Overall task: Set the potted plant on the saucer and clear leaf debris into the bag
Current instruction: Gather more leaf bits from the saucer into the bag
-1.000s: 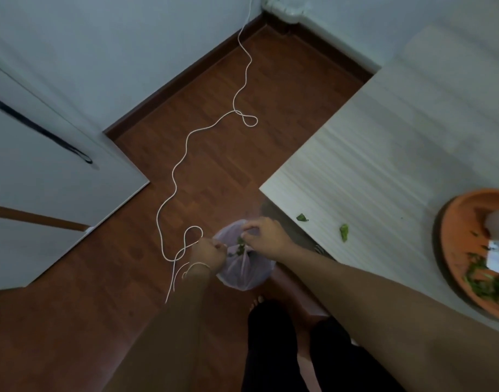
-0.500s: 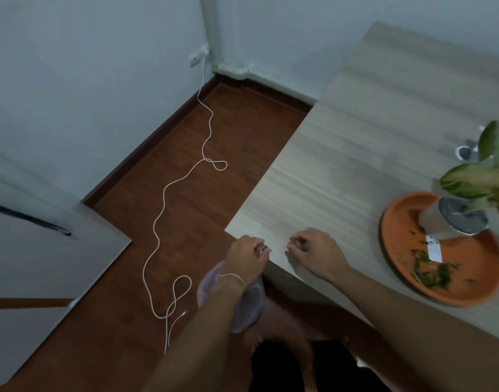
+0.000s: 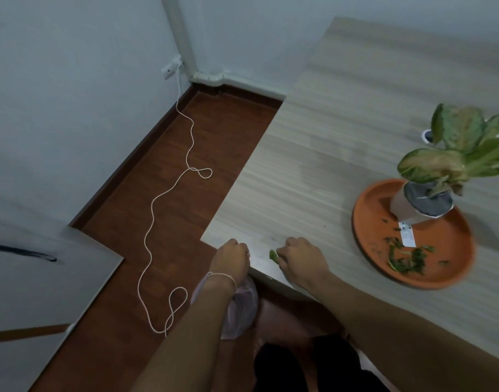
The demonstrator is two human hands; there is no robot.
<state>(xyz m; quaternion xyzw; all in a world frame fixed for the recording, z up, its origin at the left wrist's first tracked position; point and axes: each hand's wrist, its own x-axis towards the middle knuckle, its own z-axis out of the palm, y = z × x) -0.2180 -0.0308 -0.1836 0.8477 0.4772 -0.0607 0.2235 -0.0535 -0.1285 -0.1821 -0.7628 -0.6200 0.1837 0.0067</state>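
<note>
The potted plant (image 3: 421, 205), a white pot with speckled green leaves, stands on the orange saucer (image 3: 443, 267) at the right of the table. Several green leaf scraps (image 3: 405, 260) lie in the saucer's near part. My right hand (image 3: 300, 257) rests at the table's near corner and pinches a small green leaf piece (image 3: 273, 255). My left hand (image 3: 231, 257) is at the table edge, fingers closed on the top of a pale plastic bag (image 3: 241, 309), which hangs below the table and is mostly hidden by my forearm.
The light wood table (image 3: 327, 154) fills the right side. A white cable (image 3: 169, 193) snakes over the red-brown floor from a wall socket (image 3: 170, 68). A white door or panel (image 3: 44, 281) stands at the left. My dark-clothed legs show at the bottom.
My view has swung up and right from the bag to the table. Both hands rose to the table corner, and my right hand has pinched a leaf piece there.
</note>
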